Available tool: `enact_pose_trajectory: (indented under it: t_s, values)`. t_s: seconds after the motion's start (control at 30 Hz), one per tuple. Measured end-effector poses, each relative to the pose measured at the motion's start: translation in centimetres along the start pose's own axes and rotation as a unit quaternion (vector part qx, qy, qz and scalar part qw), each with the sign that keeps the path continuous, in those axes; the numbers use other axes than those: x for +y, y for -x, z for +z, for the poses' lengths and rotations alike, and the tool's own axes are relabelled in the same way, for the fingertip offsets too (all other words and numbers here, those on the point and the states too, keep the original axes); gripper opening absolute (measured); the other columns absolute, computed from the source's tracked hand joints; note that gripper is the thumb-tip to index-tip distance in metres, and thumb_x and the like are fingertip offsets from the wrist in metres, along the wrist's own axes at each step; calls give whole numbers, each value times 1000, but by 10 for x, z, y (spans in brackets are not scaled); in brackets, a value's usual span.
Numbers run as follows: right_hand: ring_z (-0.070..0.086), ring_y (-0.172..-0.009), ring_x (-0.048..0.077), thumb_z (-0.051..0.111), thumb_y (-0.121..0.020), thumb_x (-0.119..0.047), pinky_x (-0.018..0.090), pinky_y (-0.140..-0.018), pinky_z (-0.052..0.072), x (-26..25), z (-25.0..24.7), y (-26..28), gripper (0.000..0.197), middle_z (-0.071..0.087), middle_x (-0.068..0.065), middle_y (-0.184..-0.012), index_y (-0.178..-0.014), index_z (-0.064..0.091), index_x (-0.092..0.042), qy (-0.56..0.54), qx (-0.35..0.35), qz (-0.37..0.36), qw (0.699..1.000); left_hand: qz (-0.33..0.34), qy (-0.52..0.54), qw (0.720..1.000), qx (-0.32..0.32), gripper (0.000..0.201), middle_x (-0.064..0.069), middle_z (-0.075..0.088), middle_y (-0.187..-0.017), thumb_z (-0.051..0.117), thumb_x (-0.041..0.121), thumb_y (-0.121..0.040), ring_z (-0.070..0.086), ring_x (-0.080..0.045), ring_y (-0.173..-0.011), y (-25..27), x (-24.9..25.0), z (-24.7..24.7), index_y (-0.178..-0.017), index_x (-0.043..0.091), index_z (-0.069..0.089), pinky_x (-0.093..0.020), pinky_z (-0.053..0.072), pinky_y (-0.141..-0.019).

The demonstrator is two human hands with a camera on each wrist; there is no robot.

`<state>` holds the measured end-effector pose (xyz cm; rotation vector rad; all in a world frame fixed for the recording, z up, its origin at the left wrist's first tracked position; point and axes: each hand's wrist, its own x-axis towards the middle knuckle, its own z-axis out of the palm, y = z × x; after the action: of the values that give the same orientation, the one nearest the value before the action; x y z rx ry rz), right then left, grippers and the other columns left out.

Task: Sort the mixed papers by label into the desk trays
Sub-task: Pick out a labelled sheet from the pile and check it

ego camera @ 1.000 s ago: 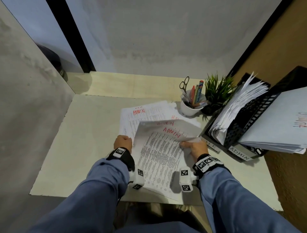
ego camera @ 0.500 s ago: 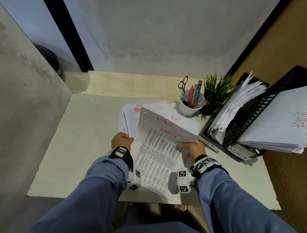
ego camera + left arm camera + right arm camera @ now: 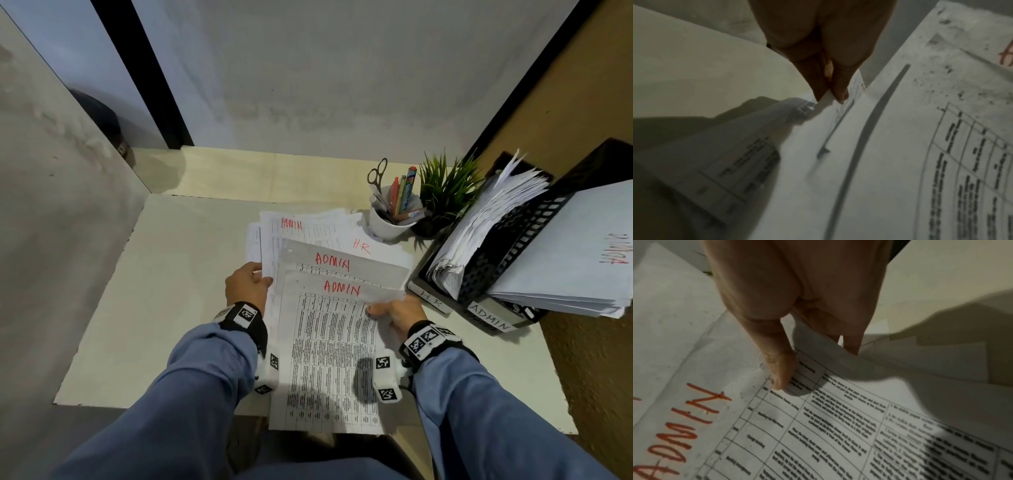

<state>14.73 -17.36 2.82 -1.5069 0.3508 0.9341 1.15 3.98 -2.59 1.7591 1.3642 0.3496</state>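
1. Fingers (image 3: 840,91) of the left hand (image 3: 248,286) pinch the sheets' left edge; the right hand (image 3: 399,313) clamps the top ADMIN sheet (image 3: 329,349), thumb on top.
2. Since a second ago the buckled sheet has flattened, showing a second ADMIN sheet (image 3: 342,265) and an HR sheet (image 3: 363,245) behind.
3. Both ADMIN sheets likely go to the ADMIN tray (image 3: 489,317), right on the tabletop (image 3: 164,291).

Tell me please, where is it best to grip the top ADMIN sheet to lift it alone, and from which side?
Probably the top ADMIN sheet is best pinched at its upper right edge, from the right. There the right hand already has its thumb on top and fingers underneath, and the corner curls up off the second ADMIN sheet. The left hand pinches the sheets' left edge.
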Motion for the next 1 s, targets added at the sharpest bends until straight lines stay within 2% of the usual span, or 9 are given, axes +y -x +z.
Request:
enact_pose_trajectory:
  t_s: [0.17, 0.27, 0.37, 0.47, 0.53, 0.63, 0.7, 0.83, 1.0]
  values:
    - [56, -77, 27, 49, -70, 32, 15, -41, 47, -3, 1, 3, 38, 59, 12, -82, -99, 56, 9, 19, 15, -30, 999, 99, -1, 994, -38, 21, -3, 69, -98, 54, 3, -88, 60, -16, -85, 12, -1, -15, -98, 5, 73, -14, 43, -70]
    - [52, -66, 21, 47, -70, 34, 11, -37, 44, -4, 1, 5, 38, 60, 11, -69, -97, 55, 9, 15, 21, -42, 999, 94, 77, 992, -42, 28, 8, 61, -113, 50, -8, -84, 56, -8, -103, 15, -8, -15, -76, 8, 72, -13, 39, -87]
    - [57, -63, 22, 49, -71, 32, 12, -39, 46, 0, -1, 4, 36, 62, 12, -69, -96, 57, 9, 10, 22, -44, 999, 20, 185, 982, -46, 46, 2, 70, -87, 44, -11, -80, 63, -19, -90, 13, -15, -8, -57, 22, 66, -27, 46, -87]
    - [64, -58, 21, 53, -74, 27, 13, -41, 48, 2, 1, 4, 28, 66, 5, -56, -94, 58, 8, -10, 10, -53, 998, -49, 215, 973, -65, 34, 1, 59, -62, 47, -3, -66, 51, -19, -72, 16, -10, -8, -45, 21, 59, -28, 39, -76]
    - [61, -68, 22, 56, -76, 24, 18, -47, 53, 1, 4, 2, 32, 67, 10, -73, -104, 57, 11, -35, 19, -60, 997, -65, 248, 962, -98, 23, 6, 55, -58, 47, 7, -55, 46, -19, -71, 20, -4, -8, -41, 23, 56, -30, 35, -74]
    - [63, -85, 25, 59, -75, 22, 22, -60, 54, -2, 11, -4, 45, 62, 16, -109, -117, 49, 8, -55, 33, -79, 995, -79, 318, 938, -118, 11, 13, 61, -86, 56, 28, -81, 51, -16, -90, 30, 12, -8, -79, 30, 67, -29, 38, -85]
    - [62, -103, 36, 58, -73, 24, 31, -75, 54, -6, 17, -7, 45, 61, 23, -118, -114, 51, 5, -104, 19, -89, 990, -73, 326, 931, -146, 48, 11, 59, -115, 54, 53, -85, 52, -11, -111, 32, 21, -7, -119, 21, 60, -32, 34, -104]
    - [69, -78, 18, 62, -80, 12, 24, -64, 56, -33, 36, 10, 18, 69, 16, -97, -90, 62, -4, -76, 10, -184, 980, 56, 301, 943, -134, 12, 3, 70, -78, 65, 14, -86, 66, -16, -77, 44, 58, -12, -77, 20, 61, -33, 51, -77]
    - [64, -79, 1, 65, -83, 0, 16, -70, 51, -65, 48, 49, 22, 67, -4, -88, -88, 63, -22, -2, 22, -396, 918, 193, 245, 949, -45, 17, 4, 66, -89, 65, 9, -85, 65, -6, -79, 52, 99, -32, -92, 19, 53, -16, 53, -67]
